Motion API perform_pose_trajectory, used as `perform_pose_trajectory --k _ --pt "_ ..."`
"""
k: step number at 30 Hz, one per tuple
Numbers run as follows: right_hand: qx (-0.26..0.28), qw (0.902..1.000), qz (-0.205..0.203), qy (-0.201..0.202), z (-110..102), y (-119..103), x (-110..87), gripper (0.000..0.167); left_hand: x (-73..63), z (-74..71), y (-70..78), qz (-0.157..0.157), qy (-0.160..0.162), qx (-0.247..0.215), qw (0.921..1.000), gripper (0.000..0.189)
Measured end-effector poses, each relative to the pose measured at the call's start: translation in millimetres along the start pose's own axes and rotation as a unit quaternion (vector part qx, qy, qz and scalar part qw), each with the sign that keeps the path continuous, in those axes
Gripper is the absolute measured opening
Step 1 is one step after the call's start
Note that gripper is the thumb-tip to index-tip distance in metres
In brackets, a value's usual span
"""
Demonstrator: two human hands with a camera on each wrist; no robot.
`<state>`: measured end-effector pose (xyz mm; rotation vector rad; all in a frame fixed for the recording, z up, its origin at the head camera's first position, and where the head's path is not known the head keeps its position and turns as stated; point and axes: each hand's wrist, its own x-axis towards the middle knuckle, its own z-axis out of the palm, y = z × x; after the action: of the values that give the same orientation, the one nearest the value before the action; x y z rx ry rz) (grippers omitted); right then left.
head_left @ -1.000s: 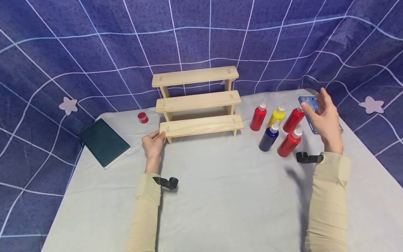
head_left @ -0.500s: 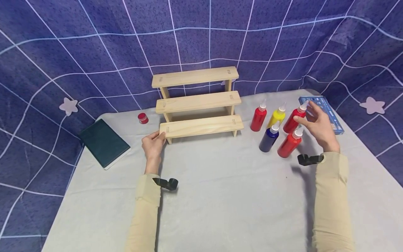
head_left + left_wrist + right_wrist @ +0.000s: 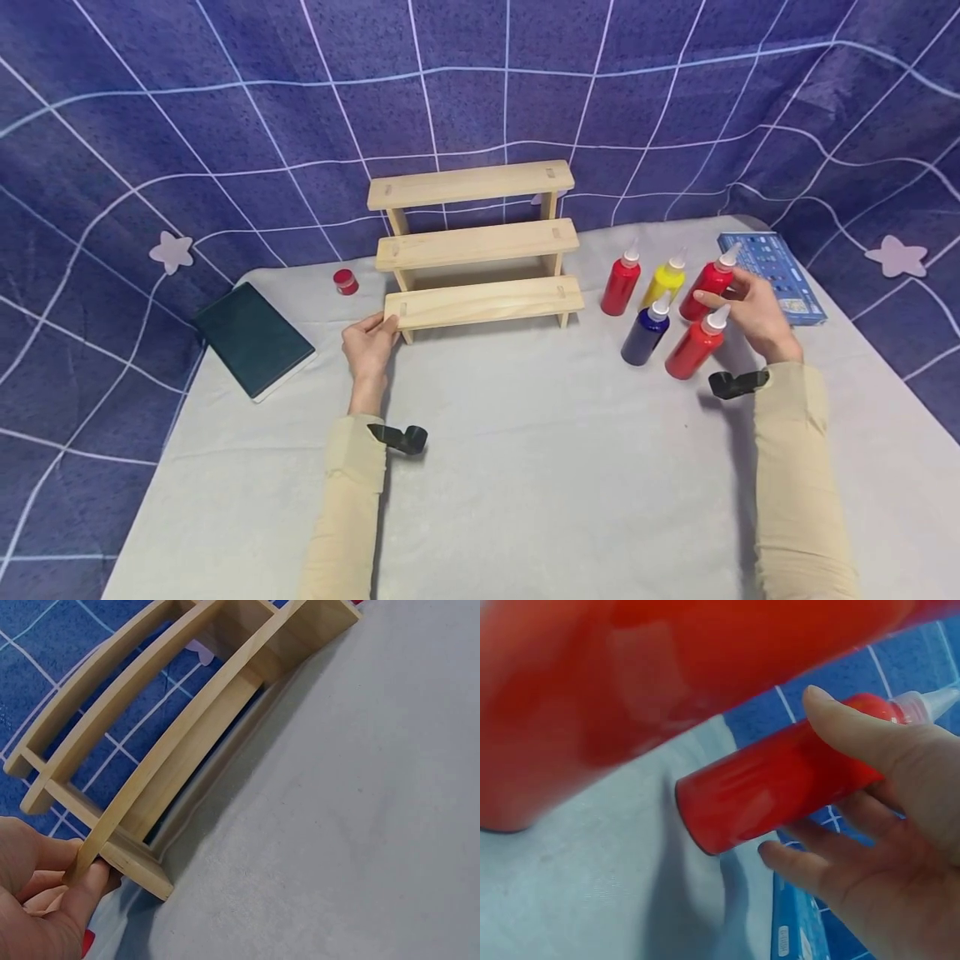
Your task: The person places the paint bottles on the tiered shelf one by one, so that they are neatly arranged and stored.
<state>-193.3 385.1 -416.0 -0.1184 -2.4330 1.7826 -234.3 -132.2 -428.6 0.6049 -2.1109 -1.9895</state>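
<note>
- We see the left hand [image 3: 369,354] pinching the wooden shelf [image 3: 477,244] at its lower left corner;
- right of the shelf, the right hand [image 3: 753,312] curls round a red bottle [image 3: 708,285];
- farther right of the shelf lies a blue box [image 3: 780,271] printed too finely for us to read.

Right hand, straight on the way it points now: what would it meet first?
Most likely the rear right red bottle, directly at the fingers of the right hand; whether they touch it is hard to tell.
</note>
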Motion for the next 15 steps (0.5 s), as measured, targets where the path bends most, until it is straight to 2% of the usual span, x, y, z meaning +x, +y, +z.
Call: perform_pose_trajectory --k 5,9,15 --pt "0.006 1.0000 0.001 0.008 1 2 -1.4 0.033 -0.2 0.3 -1.0 -0.001 -0.002 -0.006 1.0000 0.036" --pt "-0.036 0.9990 -0.005 0.024 0 -1 -3.9 0.033 -1.0 0.6 -0.5 0.002 -0.001 -0.006 1.0000 0.035" --pt "-0.065 0.9961 -0.006 0.059 -4 -16 -7.0 0.036 0.0 0.6 -0.9 0.005 0.000 0.000 1.0000 0.035"
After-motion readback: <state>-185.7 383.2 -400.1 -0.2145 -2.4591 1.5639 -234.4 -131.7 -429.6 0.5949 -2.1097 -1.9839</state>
